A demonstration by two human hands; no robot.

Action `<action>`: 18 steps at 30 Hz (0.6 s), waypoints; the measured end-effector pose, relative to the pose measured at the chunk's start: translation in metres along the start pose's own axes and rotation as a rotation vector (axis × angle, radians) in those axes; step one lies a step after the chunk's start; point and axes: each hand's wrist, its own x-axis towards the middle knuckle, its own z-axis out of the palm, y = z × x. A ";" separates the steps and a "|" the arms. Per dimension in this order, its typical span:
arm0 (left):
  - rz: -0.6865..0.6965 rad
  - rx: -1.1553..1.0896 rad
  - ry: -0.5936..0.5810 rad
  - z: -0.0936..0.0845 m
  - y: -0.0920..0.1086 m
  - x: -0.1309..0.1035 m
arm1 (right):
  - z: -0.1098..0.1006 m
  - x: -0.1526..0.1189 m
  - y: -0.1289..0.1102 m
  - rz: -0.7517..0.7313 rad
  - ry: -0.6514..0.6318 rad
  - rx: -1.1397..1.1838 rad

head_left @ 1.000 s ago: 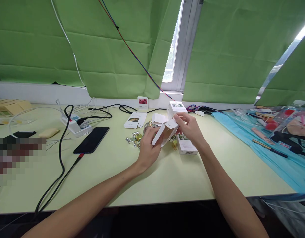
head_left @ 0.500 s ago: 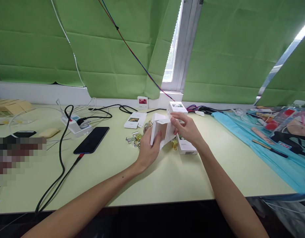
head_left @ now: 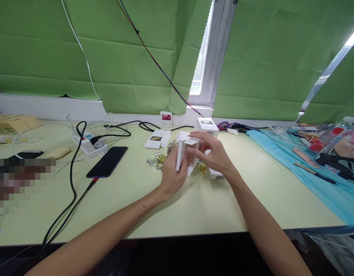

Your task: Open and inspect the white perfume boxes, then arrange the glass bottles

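Note:
A small white cardboard box [head_left: 180,154] with raised flaps is held above the table between both hands. My left hand [head_left: 173,172] is closed around its left side, the thumb at the opening. My right hand [head_left: 213,151] grips the far right side, fingers on the upper flap and thumb reaching to the opening. Behind the hands lie small metallic gold and silver pieces [head_left: 158,158], partly hidden. Another white box [head_left: 216,175] lies under my right hand, beside a gold piece [head_left: 203,168]. One more white box [head_left: 206,125] stands farther back.
A flattened white carton [head_left: 156,139] and a small picture box [head_left: 166,119] sit toward the wall. At left are a phone [head_left: 107,161] on a black cable and a power strip [head_left: 89,146]. Blue sheeting [head_left: 294,168] with assorted items covers the right side.
My right hand has moved left and closed in on the box, its thumb now at the opening. The box's right side has folded into a squarer shape. My left hand keeps its hold.

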 end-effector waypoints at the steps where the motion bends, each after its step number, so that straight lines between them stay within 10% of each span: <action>1: 0.012 0.004 0.004 0.000 0.001 0.000 | 0.001 0.000 0.000 -0.009 0.006 0.002; 18: 0.166 -0.004 0.040 -0.001 0.012 0.000 | 0.002 -0.002 0.001 0.105 0.031 0.221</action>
